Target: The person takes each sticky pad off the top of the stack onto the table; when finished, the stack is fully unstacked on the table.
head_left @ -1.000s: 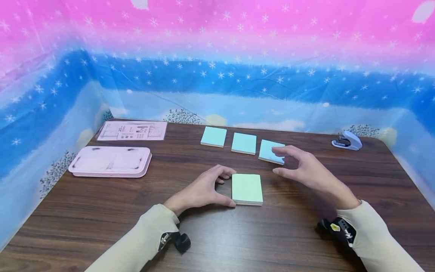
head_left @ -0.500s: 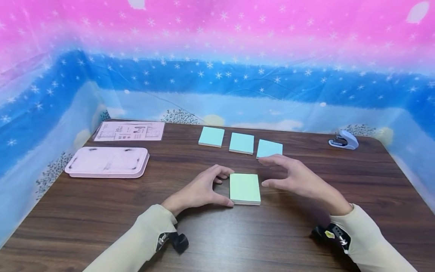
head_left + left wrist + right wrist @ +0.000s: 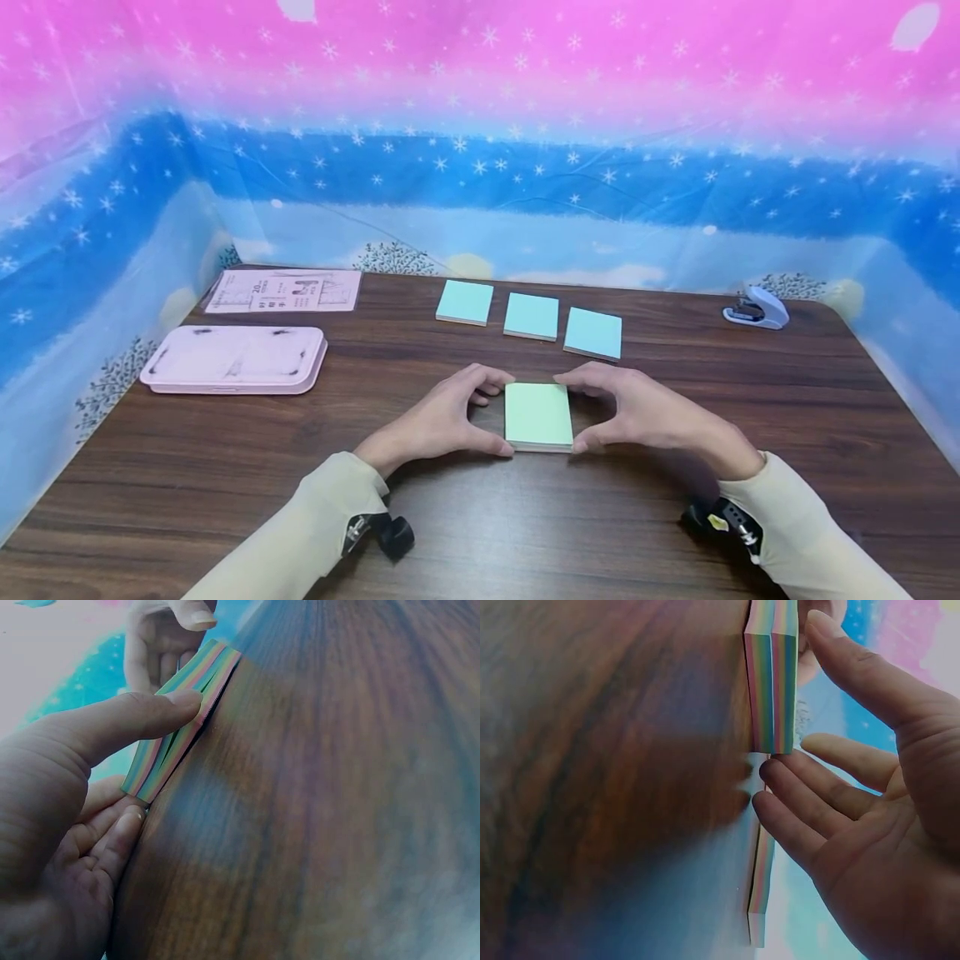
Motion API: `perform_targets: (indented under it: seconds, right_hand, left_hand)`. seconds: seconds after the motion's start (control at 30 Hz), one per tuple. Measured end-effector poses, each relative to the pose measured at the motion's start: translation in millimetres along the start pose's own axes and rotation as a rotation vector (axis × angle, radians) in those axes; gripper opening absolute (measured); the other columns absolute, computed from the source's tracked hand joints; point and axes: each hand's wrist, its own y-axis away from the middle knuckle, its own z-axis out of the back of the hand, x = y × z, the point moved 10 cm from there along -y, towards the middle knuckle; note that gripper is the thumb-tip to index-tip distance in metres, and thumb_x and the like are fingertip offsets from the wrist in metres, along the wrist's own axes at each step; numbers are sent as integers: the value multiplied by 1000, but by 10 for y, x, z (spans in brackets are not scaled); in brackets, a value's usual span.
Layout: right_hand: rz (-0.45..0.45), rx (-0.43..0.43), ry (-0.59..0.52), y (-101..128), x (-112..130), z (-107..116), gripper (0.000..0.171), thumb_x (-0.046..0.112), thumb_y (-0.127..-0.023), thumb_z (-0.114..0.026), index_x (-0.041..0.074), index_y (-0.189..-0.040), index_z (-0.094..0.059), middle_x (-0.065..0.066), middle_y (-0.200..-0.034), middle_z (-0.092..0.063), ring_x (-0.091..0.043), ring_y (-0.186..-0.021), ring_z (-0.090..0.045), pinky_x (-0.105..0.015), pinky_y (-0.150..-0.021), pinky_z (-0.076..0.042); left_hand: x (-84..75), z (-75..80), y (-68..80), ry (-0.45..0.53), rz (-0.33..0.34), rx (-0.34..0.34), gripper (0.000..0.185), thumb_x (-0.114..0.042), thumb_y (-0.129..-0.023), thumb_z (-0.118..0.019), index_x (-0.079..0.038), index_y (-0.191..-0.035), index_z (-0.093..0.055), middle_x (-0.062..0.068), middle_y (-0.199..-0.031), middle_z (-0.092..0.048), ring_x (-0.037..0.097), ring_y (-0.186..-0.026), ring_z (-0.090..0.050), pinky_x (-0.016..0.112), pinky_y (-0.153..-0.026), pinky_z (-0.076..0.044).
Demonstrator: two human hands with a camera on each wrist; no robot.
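A pale green pad of sticky notes (image 3: 537, 415) lies flat on the brown wooden table (image 3: 480, 517) in front of me. My left hand (image 3: 444, 421) grips its left side, thumb at the near corner and fingers curled at the far corner. My right hand (image 3: 643, 412) grips the right side the same way. In the left wrist view my left hand (image 3: 90, 787) has its thumb on the pad's striped edge (image 3: 184, 720). In the right wrist view my right hand (image 3: 870, 795) arches round the pad (image 3: 771, 682).
Three blue-green pads (image 3: 465, 302) (image 3: 532, 316) (image 3: 593, 333) lie in a row behind the green one. A pink tray (image 3: 236, 358) and a printed sheet (image 3: 283, 290) are at the left. A small stapler (image 3: 756, 308) sits at the far right. Patterned cloth walls the table.
My right hand has come back from the rightmost blue-green pad and closed on the green pad's right side. The left hand has stayed in place.
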Motion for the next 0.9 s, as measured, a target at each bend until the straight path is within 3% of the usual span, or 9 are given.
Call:
perform_targets:
  seconds: [0.37,0.9]
  right_hand:
    - [-5,-1,47,-21,21,-53,89,45,-79,-94,8,-152,-57,-4,-144,-59,-26,-134,-55,-54,-111,-47]
    - [-20,-17,72,-21,34,-69,88,46,-81,-93,7,-151,-57,-6,-143,-59,-26,-131,-56,-55,-109,-48]
  left_hand:
    - [-12,-6,2,-1,-6,1,79,-26,-76,-98,-11,-144,-59,1,-136,-60,19,-122,-59,35,-107,-50]
    - [-24,-7,1,-7,-8,0,79,-23,-75,-98,-9,-143,-59,2,-135,-60,20,-122,-59,35,-107,-50]
